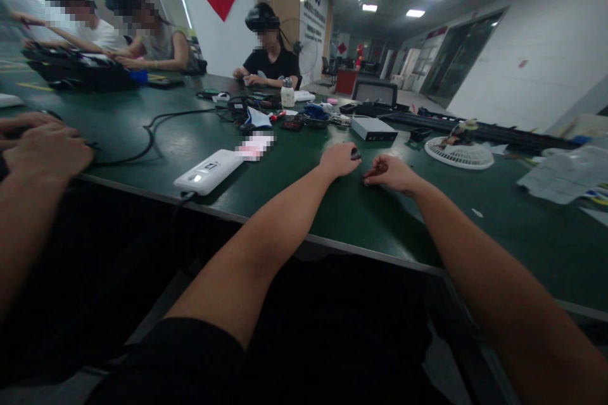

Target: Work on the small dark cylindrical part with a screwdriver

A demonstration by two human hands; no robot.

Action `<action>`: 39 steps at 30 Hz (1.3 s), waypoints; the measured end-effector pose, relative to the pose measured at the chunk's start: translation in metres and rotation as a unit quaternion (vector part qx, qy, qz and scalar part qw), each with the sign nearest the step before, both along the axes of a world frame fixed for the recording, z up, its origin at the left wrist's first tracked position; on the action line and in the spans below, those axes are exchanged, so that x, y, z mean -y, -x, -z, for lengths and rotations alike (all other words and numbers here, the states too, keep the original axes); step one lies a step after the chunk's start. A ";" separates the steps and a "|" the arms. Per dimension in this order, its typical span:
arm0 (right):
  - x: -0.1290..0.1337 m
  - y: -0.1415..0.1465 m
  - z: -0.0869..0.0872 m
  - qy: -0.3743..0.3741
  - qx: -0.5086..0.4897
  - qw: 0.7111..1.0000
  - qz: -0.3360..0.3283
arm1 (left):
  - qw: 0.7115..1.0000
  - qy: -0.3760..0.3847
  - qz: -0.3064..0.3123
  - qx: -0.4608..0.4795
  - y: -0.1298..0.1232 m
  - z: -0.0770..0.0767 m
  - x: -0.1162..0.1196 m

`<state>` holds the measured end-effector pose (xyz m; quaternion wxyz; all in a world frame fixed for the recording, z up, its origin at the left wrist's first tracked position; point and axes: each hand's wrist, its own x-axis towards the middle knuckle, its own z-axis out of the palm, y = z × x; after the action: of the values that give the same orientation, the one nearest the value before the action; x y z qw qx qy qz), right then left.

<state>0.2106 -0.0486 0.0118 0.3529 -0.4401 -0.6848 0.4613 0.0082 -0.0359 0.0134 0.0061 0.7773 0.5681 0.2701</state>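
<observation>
My left hand (338,161) rests low over the green table (304,202), its fingers closed round a small dark object (355,154). Only the shiny end of that object shows, so its kind cannot be made out. Just to the right, my right hand (390,173) is held with thumb and fingertips drawn together in a pinch. Whatever may be between those fingertips is too small to name. A narrow gap separates the two hands. Behind them lies a grey metal box (373,129) with a dark front.
A white device (209,172) with a cable lies left. A white round grille (459,153) with things in it and clear plastic bags (567,174) are right. Cables, cloth and a bottle (287,93) stand farther back. Another person's hand (50,145) is at far left; several people sit across.
</observation>
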 end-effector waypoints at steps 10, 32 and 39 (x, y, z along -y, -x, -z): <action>-0.003 0.002 0.001 -0.079 0.025 0.996 -0.038 | 1.000 -0.004 0.018 0.005 0.000 -0.001 0.001; -0.013 -0.005 0.009 -0.263 0.032 0.962 0.068 | 0.984 -0.016 0.178 -0.024 -0.003 0.001 -0.003; -0.020 -0.004 0.013 -0.182 -0.024 0.981 0.064 | 0.987 -0.031 0.155 0.021 0.000 0.002 -0.005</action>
<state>0.2147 -0.0285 -0.0008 0.4725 -0.4004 -0.7188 0.3159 0.0086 -0.0310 0.0112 0.0357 0.8499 0.4317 0.2998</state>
